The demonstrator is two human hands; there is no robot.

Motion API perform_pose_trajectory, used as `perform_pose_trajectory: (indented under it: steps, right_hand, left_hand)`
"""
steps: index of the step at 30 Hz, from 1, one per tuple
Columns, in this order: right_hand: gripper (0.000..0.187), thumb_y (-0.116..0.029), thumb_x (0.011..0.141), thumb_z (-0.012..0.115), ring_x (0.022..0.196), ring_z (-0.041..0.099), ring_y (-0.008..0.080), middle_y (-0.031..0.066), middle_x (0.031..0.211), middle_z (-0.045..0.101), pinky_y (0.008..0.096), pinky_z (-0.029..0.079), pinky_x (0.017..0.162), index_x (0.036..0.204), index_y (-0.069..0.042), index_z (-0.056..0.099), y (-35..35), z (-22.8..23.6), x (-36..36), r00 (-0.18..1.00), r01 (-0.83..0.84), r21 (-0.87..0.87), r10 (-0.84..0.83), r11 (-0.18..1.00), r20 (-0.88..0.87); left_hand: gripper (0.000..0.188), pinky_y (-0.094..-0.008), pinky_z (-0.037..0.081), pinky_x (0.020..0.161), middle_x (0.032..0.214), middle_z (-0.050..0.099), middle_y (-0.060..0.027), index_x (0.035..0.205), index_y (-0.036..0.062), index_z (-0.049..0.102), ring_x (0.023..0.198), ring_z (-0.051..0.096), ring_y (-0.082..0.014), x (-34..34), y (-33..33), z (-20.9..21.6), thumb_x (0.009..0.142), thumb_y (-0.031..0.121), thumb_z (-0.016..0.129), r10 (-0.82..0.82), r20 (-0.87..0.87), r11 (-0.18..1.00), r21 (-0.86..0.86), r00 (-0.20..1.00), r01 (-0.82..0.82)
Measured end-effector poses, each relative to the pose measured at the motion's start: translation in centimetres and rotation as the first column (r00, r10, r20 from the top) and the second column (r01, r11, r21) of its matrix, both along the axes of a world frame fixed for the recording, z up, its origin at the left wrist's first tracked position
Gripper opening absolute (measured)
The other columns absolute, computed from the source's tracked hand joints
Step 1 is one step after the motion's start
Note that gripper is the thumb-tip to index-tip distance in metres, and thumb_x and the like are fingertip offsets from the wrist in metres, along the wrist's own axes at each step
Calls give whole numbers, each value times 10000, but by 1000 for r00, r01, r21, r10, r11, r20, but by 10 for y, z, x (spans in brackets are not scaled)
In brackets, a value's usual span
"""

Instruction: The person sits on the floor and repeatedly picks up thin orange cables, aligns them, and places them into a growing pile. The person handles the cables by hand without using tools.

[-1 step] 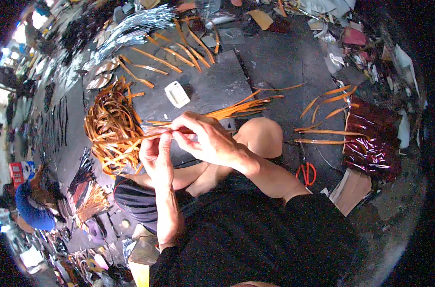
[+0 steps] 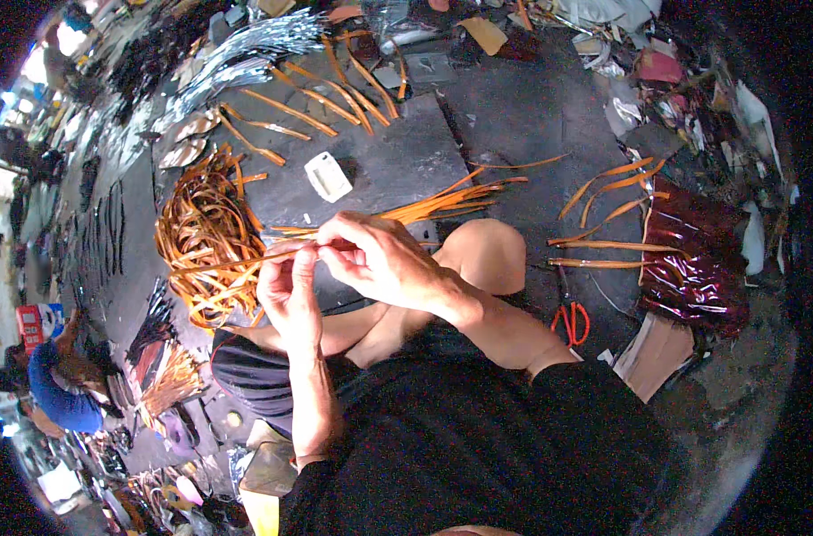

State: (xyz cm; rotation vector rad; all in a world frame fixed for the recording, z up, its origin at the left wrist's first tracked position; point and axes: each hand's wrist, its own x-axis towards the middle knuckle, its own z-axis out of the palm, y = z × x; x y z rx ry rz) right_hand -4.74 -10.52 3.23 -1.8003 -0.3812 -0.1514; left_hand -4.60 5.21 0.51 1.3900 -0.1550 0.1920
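Note:
Close together in front of my body, my left hand (image 2: 290, 290) and my right hand (image 2: 375, 259) pinch the same thin brown-orange strip (image 2: 214, 267). Its free part runs left from my fingertips across a tangled heap of glossy strips (image 2: 201, 228). Both thumbs press against their forefingers; the strip's end between them is too small to make out. Just beyond my right hand lies a bundle of straighter orange strips (image 2: 456, 202), partly hidden by that hand. A small white plastic box-like object (image 2: 328, 178) rests on the dark board past my fingers.
Loose strips (image 2: 322, 96) lie in a row farther off, beside a silvery bundle (image 2: 246, 55). At the right are red-handled scissors (image 2: 571, 323), a dark red glossy sheet (image 2: 697, 259) and more strips (image 2: 612, 245). A person in blue (image 2: 62, 389) is at the far left.

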Motion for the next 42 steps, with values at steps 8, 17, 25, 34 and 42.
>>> perform_pose_trajectory:
  steps: [8, 17, 25, 34, 42]
  right_hand:
    - [104, -54, 881, 675, 740, 635, 100, 58, 823, 671, 263, 528, 655, 971, -31, 629, -74, -17, 13, 999, 20, -156, -26, 988, -37]
    - [112, -132, 920, 644, 728, 586, 90, 35, 786, 650, 274, 489, 654, 928, -21, 633, -198, -2, 3, 947, 249, -509, -318, 824, -52]
    - [609, -186, 782, 787, 1271, 495, 321, 151, 1341, 533, 414, 400, 1061, 1320, -65, 529, -125, -32, 54, 993, -60, -333, 91, 941, 80]
    - [238, -220, 961, 583, 915, 662, 299, 151, 931, 681, 380, 511, 792, 1092, -28, 633, -120, -23, 93, 931, -363, -378, 316, 852, -181]
    - [219, -187, 871, 621, 1186, 547, 311, 161, 1225, 614, 425, 423, 996, 1050, -85, 696, -221, -152, 280, 969, 159, -801, -247, 578, 15]
  left_hand:
    - [127, -253, 467, 747, 849, 606, -21, 961, 66, 591, 775, 566, -110, 48, 45, 6, 961, 188, 627, 292, -70, 932, -201, 954, -300]
    - [119, -233, 478, 766, 840, 616, -15, 977, 99, 576, 781, 582, -110, 72, 147, -36, 977, 216, 601, 432, -103, 848, -294, 896, -442]
    - [228, -259, 549, 728, 946, 620, -40, 1202, 116, 517, 792, 633, -134, 73, 8, -14, 983, 144, 574, 34, -227, 927, -358, 973, -116]
    - [293, -324, 572, 786, 1059, 648, -94, 1218, 93, 533, 882, 656, -178, 68, 4, -33, 987, 266, 578, 31, -390, 952, -269, 920, -146]
    - [440, -286, 496, 872, 1079, 652, -98, 1342, 2, 507, 958, 631, -161, 53, 9, -112, 1000, 276, 556, -299, -723, 917, -37, 623, 396]
